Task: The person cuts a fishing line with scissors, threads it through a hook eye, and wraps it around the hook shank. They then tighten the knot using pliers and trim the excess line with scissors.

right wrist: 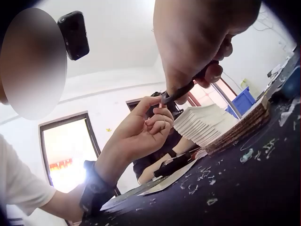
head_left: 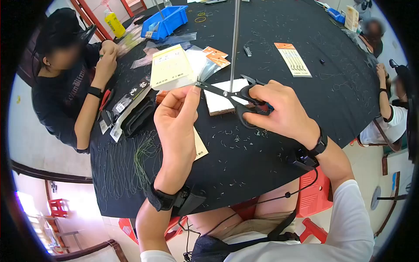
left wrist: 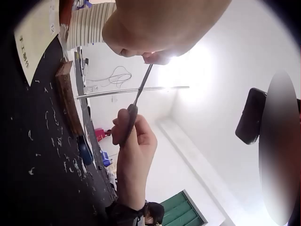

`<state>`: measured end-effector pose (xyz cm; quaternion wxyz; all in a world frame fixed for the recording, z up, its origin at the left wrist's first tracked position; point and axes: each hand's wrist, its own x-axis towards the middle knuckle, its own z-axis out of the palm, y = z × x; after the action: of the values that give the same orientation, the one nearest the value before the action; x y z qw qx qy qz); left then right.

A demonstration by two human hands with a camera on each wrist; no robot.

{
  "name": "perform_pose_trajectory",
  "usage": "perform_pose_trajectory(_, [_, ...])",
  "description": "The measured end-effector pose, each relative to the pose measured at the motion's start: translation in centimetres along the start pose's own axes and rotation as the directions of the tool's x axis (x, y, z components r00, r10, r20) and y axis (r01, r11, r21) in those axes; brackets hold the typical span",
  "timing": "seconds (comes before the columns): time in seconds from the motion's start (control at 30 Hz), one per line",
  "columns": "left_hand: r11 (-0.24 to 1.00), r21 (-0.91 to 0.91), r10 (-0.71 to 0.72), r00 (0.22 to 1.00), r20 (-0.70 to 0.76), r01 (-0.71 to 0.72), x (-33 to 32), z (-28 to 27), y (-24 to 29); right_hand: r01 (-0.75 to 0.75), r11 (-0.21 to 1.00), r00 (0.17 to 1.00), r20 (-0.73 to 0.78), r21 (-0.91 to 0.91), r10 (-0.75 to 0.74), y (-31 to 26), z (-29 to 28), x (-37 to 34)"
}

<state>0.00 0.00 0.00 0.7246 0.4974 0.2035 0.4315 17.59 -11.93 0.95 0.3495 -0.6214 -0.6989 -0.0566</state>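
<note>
My right hand (head_left: 283, 113) grips black-handled scissors (head_left: 225, 93), thumb in one loop and fingers in the other. Their blades point left, the tips right at the fingertips of my left hand (head_left: 176, 115). Between thumb and forefinger, the left hand pinches a small dark thing (head_left: 198, 81); I cannot tell its kind. In the left wrist view the scissors (left wrist: 141, 87) run from the right hand (left wrist: 134, 155) to the left fingertips. Below the blades lies a white-topped board (head_left: 218, 105) with brown edges. Beside the left hand stands a stack of cream printed cards (head_left: 171, 70).
A metal rod (head_left: 235, 39) rises beside the board. Short thread clippings (head_left: 235, 139) litter the black cloth (head_left: 262, 174). Green line (head_left: 142, 153) lies at left, near black packets (head_left: 135, 105). A hook card (head_left: 293, 60) lies at right, a blue bin (head_left: 163, 22) at back. People sit at both sides.
</note>
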Motion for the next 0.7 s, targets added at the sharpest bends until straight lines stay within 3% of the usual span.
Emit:
perform_pose_trajectory(0.07, [0.995,0.096,0.029,0.997,-0.073,-0.022,-0.1,0.5,0.2,0.008,1.0,1.0,-0.002,0.001,-0.008,0.0,0.0,0.0])
perform_pose_trajectory(0.27, [0.96,0.252,0.151,0.985,-0.088,-0.124,-0.3,1.2,0.0,0.008,1.0,1.0,0.017,-0.01,-0.007,0.1,-0.1,-0.1])
perform_pose_trajectory(0.7, [0.941,0.315,0.163,0.981,-0.109,-0.121,-0.5,1.6,0.5,-0.043,0.999,0.997,0.067,0.026,0.041,0.1,0.0,-0.2])
